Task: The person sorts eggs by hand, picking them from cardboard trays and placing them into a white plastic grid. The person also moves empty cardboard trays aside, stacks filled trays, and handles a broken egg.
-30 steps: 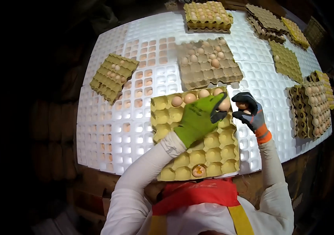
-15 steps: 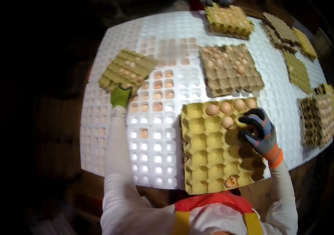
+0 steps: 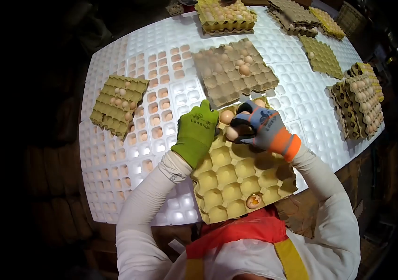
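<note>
My left hand, in a green glove, is at the upper left edge of a yellow egg tray, palm down. Its fingers reach forward, partly hidden from above, and no egg shows in them. Over the tray's upper part my right hand, in a grey and orange glove, curls thumb and fingers around a pale egg. Another egg sits in the top row beside the fingertips, and one more shows behind the right hand. A broken egg with yolk exposed lies near the tray's front edge.
White dimpled panels cover the table, with eggs in several hollows. An olive tray with eggs stands left, a brown tray lies beyond my hands. Stacked trays stand at the back and right.
My left hand has come back from the olive tray on the left to the yellow tray. My right hand has shifted toward the tray's upper left eggs. The camera view has turned.
</note>
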A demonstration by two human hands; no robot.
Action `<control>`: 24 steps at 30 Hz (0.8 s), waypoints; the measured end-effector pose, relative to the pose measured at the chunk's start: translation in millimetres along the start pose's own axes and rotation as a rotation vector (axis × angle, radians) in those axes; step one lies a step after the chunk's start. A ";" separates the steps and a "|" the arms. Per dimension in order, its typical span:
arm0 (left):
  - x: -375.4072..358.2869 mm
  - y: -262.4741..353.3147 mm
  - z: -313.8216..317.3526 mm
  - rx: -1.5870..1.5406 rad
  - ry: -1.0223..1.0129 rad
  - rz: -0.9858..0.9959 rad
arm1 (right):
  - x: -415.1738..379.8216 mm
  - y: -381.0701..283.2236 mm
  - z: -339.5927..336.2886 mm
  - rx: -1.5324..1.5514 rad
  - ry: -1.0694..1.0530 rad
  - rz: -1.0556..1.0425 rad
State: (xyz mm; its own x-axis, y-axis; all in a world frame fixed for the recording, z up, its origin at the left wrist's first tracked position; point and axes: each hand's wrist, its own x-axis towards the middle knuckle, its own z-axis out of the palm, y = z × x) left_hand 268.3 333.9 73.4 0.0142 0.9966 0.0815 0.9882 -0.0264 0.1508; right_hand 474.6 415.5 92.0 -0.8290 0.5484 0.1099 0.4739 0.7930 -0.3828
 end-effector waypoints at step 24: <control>26.3 32.5 20.4 -0.030 0.058 -0.068 | -88.4 59.3 11.0 1.259 0.152 0.196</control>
State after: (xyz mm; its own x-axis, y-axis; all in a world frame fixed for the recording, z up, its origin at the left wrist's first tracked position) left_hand 304.0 360.9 60.3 -0.0623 0.9899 0.1273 0.9815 0.0376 0.1875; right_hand 572.7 411.2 49.5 -0.6961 0.7175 0.0251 -0.0923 -0.0547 -0.9942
